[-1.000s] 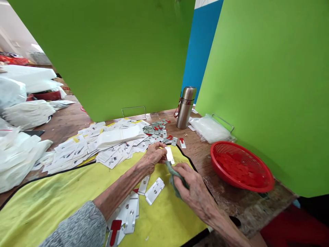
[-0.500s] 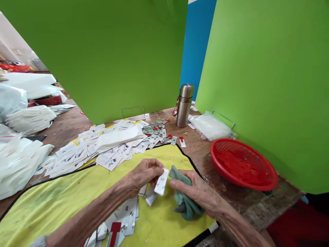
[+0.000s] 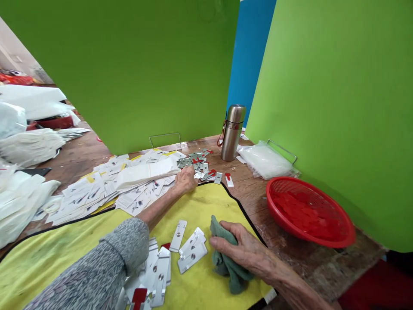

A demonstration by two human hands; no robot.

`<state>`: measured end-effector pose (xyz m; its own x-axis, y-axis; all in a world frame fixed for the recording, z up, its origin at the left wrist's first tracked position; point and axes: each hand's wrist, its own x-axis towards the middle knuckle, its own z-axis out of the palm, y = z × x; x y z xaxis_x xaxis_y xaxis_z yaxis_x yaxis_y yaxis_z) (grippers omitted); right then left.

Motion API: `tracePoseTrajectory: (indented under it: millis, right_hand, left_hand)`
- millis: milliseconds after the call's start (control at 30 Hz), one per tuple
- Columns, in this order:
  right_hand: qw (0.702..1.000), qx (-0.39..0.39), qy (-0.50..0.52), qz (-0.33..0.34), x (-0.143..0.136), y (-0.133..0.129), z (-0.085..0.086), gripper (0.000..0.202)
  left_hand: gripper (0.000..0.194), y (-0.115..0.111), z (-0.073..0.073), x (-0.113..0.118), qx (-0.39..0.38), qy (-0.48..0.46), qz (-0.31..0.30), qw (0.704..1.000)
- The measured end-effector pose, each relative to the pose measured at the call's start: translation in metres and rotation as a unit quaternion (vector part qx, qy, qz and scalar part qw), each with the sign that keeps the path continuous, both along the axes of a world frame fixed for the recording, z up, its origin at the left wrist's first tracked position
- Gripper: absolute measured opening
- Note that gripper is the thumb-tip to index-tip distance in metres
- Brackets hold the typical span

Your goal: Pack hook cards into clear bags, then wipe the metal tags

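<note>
My left hand (image 3: 186, 179) reaches to the far edge of the yellow cloth (image 3: 206, 202), beside a pile of small grey and red metal pieces (image 3: 195, 160). Its fingertips are largely hidden, so what they touch is unclear. On the right, my right hand (image 3: 240, 243) is closed on a green rag (image 3: 226, 258) above the yellow cloth. Between my arms lie several white metal plates (image 3: 192, 257) with round studs. More plates (image 3: 158, 275) are heaped nearer to me, partly behind my left sleeve, with a red piece (image 3: 139, 297) on them.
A red basket (image 3: 309, 211) of red pieces stands at the right. Behind are a steel flask (image 3: 233, 133) and a plastic bag (image 3: 267, 160). Printed cards (image 3: 87, 191) and a white paper stack (image 3: 148, 173) lie left, below a green panel (image 3: 145, 73). White bags (image 3: 22, 202) fill the far left.
My left hand has moved forward and away from the rag to the far pile. The white plate it held is no longer between its fingers near the rag. My right hand still grips the rag.
</note>
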<state>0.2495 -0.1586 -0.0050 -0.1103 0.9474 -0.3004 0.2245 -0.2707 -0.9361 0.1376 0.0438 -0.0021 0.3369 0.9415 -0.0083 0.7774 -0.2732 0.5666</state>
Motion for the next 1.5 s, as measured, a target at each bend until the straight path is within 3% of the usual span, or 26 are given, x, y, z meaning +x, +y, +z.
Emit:
tracePoseTrajectory:
  millis: [100,233,367,467,533,633,733,867,933,1100,1167,1233,1333,1367,1500]
  right_hand:
    - [0.999,0.026,-0.024,0.008,0.001,-0.001,0.006,0.012]
    - [0.998,0.048,-0.028,0.031,0.01,0.005,0.015,0.012]
    - [0.988,0.135,-0.06,-0.054,0.017,0.031,0.028,0.023]
    - [0.931,0.258,-0.236,-0.107,0.005,0.056,0.034,0.022]
    - [0.893,0.292,-0.332,-0.091,-0.007,0.065,0.033,0.025]
    - [0.865,0.303,-0.395,-0.055,-0.022,0.058,0.025,0.03]
    - [0.892,0.291,-0.343,-0.044,-0.022,0.04,0.015,0.028]
    - [0.967,0.184,-0.121,-0.132,-0.011,0.032,0.007,0.021]
    - [0.978,0.149,-0.046,-0.138,-0.011,0.035,0.005,0.024]
    - [0.994,0.052,0.064,-0.071,-0.017,0.032,0.009,0.036]
    - [0.995,-0.001,0.095,-0.036,-0.013,0.026,0.011,0.041]
    - [0.995,-0.023,0.09,-0.027,-0.006,0.022,0.01,0.043]
    - [0.996,-0.032,0.087,-0.015,-0.001,0.021,0.004,0.042]
    - [0.995,-0.035,0.089,-0.006,0.0,0.022,0.002,0.041]
    - [0.996,-0.039,0.082,0.016,-0.003,0.023,-0.004,0.036]
  left_hand:
    - [0.01,0.003,0.007,-0.005,-0.025,-0.051,0.005,0.998]
    - [0.012,-0.002,0.025,-0.016,-0.078,-0.15,0.026,0.985]
    - [0.007,-0.025,0.038,-0.022,-0.186,-0.229,0.019,0.955]
    - [0.005,-0.047,0.043,-0.021,-0.264,-0.268,0.0,0.927]
    - [0.004,-0.056,0.044,-0.019,-0.297,-0.295,-0.005,0.908]
    - [0.009,-0.059,0.043,-0.021,-0.314,-0.331,0.018,0.889]
    - [0.013,-0.058,0.039,-0.028,-0.319,-0.356,0.053,0.877]
    - [0.013,-0.07,0.032,-0.031,-0.349,-0.37,0.056,0.859]
    - [0.014,-0.081,0.027,-0.03,-0.351,-0.381,0.039,0.854]
    - [0.018,-0.103,0.021,-0.045,-0.342,-0.408,0.001,0.847]
    - [0.019,-0.104,0.022,-0.059,-0.356,-0.348,-0.014,0.867]
    - [0.02,-0.098,0.025,-0.069,-0.321,-0.218,-0.057,0.92]
    - [0.023,-0.073,0.027,-0.065,-0.111,-0.014,-0.12,0.986]
    - [0.023,-0.061,0.026,-0.059,-0.047,0.014,-0.122,0.991]
    - [0.032,-0.011,0.014,-0.022,0.065,0.055,-0.124,0.989]
